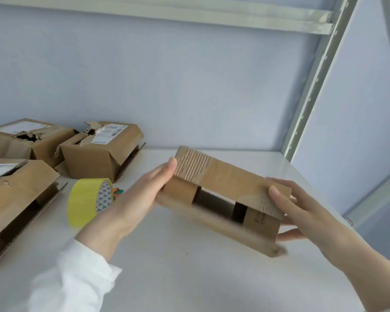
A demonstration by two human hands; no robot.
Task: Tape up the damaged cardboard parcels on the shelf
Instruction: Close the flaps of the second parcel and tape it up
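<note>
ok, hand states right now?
Left hand: open, straight fingers pressed against the left end of the parcel.
Right hand: grips the parcel's right end, thumb on top, fingers beneath.

The shipping labels and the print on the held parcel are too blurred to read.

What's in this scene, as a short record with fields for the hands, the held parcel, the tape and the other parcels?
left hand: fingers straight, flat against held parcel, left end
right hand: grips right end, thumb on top, fingers beneath
held parcel: tilted, open gap in near side
tape: yellow roll on edge on shelf, untouched
other parcels: three at left, tops torn
</note>
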